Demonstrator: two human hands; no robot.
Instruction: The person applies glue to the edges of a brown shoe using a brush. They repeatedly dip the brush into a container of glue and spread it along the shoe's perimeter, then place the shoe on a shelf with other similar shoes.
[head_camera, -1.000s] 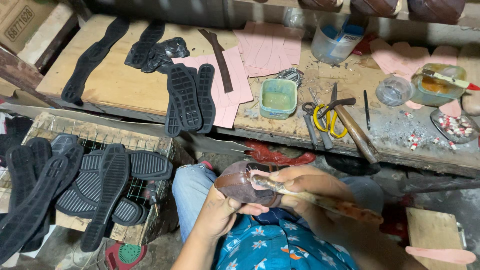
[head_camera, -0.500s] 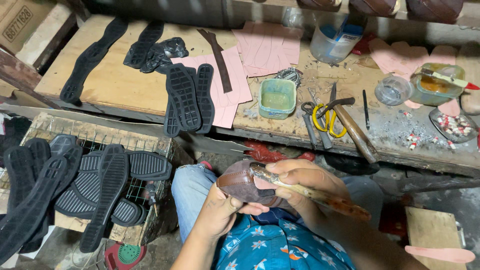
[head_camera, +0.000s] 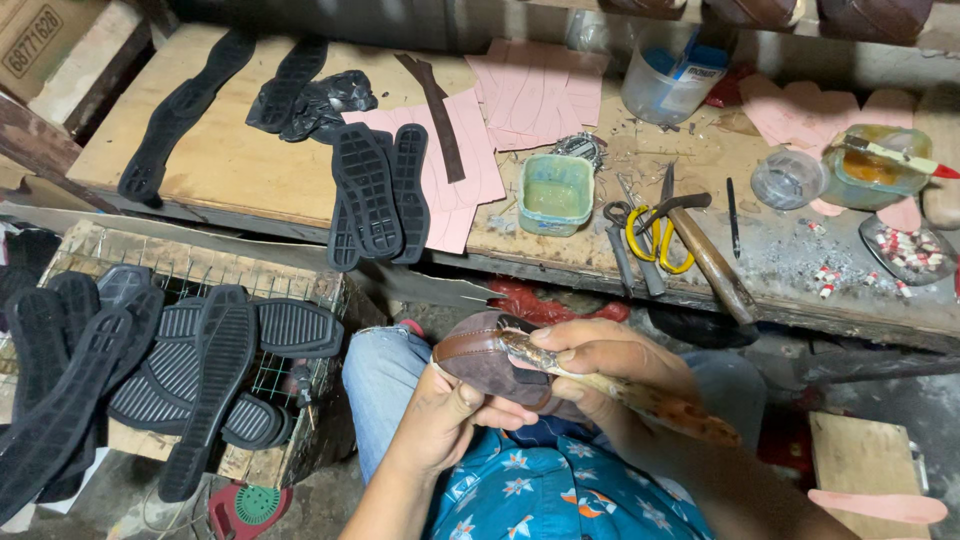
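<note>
Left hand (head_camera: 450, 420): cups the brown shoe upper (head_camera: 490, 358) from below, thumb and fingers clenched on its near edge; the forearm is cut off at the bottom edge.
Right hand (head_camera: 600, 372): fingers wrapped tight around a wooden-handled tool (head_camera: 640, 395) whose tip lies against the shoe's rim; the working end is too small to make out.
Shoe upper: held above the lap, near the middle of the scene, just short of the counter (head_camera: 230, 170); its far side and inside are hidden by both hands.
Lap: blue jeans and a blue patterned shirt (head_camera: 540, 490), mostly cut off below.
Counter, left: 2 black ribbed soles (head_camera: 380, 195) overlapping pink cut-out sheets (head_camera: 480, 165).
Counter, middle: a green tub (head_camera: 555, 193), yellow-handled scissors (head_camera: 655, 235) and a hammer (head_camera: 705, 255) lying just beside each other.
Counter, right: a jar with a brush (head_camera: 880, 165), partly cut by the edge.
Near left: a wire crate (head_camera: 290, 380) piled with black soles (head_camera: 200, 370); those underneath are hidden.
</note>
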